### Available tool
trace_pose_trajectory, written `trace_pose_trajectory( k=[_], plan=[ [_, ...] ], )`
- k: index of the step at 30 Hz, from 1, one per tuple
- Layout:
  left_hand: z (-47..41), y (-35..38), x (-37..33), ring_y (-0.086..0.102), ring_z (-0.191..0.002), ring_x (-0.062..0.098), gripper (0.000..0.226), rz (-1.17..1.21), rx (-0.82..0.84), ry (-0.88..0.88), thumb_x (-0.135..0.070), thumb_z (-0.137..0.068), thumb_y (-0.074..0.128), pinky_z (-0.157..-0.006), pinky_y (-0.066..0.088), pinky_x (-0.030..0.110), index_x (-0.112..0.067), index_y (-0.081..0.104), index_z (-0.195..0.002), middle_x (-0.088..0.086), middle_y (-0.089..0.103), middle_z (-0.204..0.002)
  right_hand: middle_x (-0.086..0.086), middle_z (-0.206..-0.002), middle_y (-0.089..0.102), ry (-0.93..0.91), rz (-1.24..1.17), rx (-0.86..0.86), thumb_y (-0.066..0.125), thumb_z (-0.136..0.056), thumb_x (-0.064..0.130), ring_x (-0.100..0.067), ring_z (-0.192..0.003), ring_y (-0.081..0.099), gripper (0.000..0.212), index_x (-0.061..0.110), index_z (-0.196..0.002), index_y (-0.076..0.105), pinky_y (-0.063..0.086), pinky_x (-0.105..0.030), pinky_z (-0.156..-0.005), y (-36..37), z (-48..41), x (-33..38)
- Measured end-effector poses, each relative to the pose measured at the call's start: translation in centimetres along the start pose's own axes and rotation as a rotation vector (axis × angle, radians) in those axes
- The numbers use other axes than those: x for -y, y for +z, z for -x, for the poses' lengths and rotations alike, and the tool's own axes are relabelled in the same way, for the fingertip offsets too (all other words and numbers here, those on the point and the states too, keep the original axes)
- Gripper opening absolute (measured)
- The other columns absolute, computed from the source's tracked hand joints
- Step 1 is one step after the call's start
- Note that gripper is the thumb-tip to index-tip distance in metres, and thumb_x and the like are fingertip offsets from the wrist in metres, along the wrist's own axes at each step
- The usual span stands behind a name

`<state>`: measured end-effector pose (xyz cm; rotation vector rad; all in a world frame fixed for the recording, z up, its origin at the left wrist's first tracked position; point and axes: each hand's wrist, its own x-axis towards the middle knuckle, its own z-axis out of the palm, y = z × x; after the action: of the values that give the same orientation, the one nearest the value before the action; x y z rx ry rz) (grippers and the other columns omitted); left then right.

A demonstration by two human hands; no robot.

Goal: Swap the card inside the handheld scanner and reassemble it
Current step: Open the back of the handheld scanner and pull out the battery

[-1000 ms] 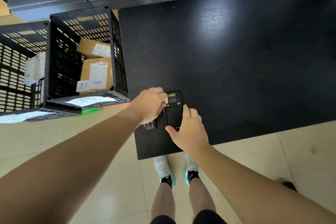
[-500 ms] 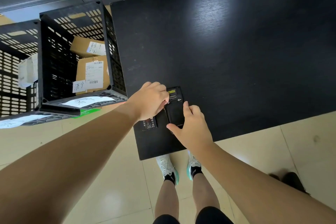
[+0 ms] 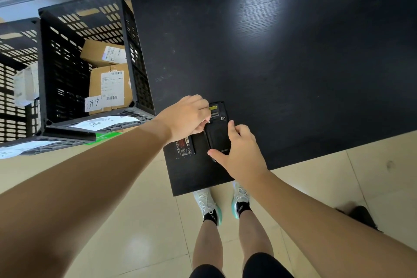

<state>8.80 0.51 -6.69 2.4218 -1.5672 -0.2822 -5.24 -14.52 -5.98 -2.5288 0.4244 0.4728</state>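
Observation:
The black handheld scanner [image 3: 217, 136] lies back side up near the front left corner of the black table [image 3: 282, 63]. Its open card bay [image 3: 214, 111] with a yellow label shows at the top end. My left hand [image 3: 185, 117] has its fingertips pinched together at the left edge of that bay; whatever is between them is hidden. My right hand [image 3: 241, 153] grips the scanner's lower half, thumb at the bottom left edge and fingers along the right side. A flat black battery [image 3: 186, 146] with a printed label rests on the table just left of the scanner.
Left of the table stands a black slotted crate [image 3: 126, 36] holding cardboard parcels [image 3: 110, 86]. A second crate [image 3: 15, 56] sits further left. Dark cabinets run along the back. The tiled floor and my feet [image 3: 207, 205] are below the table's front edge.
Both hands stay at the scanner in nearly the same pose. My head has shifted slightly, so the table and crates sit a little differently in view.

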Motion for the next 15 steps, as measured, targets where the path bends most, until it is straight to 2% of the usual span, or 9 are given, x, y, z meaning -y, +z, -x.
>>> trace_pose_trajectory(
  k=[2, 6, 11, 15],
  plan=[
    [-0.1, 0.0, 0.3, 0.059, -0.080, 0.029, 0.008, -0.012, -0.003, 0.041, -0.007, -0.080, 0.060, -0.072, 0.052, 0.040, -0.008, 0.068, -0.082, 0.006, 0.062, -0.081, -0.004, -0.136, 0.040, -0.003, 0.001, 0.001, 0.064, -0.083, 0.058, -0.018, -0.122, 0.042, 0.097, 0.013, -0.154, 0.016, 0.050, -0.030, -0.092, -0.1, 0.0, 0.0],
    [-0.4, 0.1, 0.8, 0.060, -0.077, 0.029, 0.004, -0.038, 0.004, 0.120, -0.004, -0.079, 0.065, -0.070, 0.053, 0.038, -0.008, 0.067, -0.080, 0.007, 0.063, -0.078, -0.004, -0.132, 0.041, -0.016, 0.026, 0.003, 0.063, -0.083, 0.059, -0.018, -0.118, 0.044, 0.097, 0.012, -0.154, 0.017, 0.050, -0.029, -0.090, -0.2, -0.1, 0.1],
    [-0.8, -0.1, 1.5, 0.060, -0.075, 0.029, 0.019, -0.038, 0.020, 0.185, -0.008, -0.084, 0.049, -0.069, 0.053, 0.038, -0.007, 0.067, -0.079, 0.007, 0.064, -0.077, -0.004, -0.132, 0.041, -0.026, 0.042, 0.010, 0.062, -0.083, 0.060, -0.018, -0.116, 0.045, 0.097, 0.012, -0.154, 0.017, 0.048, -0.028, -0.088, -0.4, -0.1, 0.1],
    [-1.2, 0.0, 2.0, 0.058, -0.071, 0.027, 0.025, -0.041, 0.014, 0.251, -0.009, -0.085, 0.043, -0.068, 0.050, 0.035, -0.009, 0.066, -0.075, 0.005, 0.062, -0.072, -0.003, -0.131, 0.041, -0.030, 0.047, 0.012, 0.062, -0.083, 0.060, -0.019, -0.115, 0.046, 0.096, 0.012, -0.154, 0.018, 0.047, -0.028, -0.087, -0.4, -0.1, 0.0]
  ],
)
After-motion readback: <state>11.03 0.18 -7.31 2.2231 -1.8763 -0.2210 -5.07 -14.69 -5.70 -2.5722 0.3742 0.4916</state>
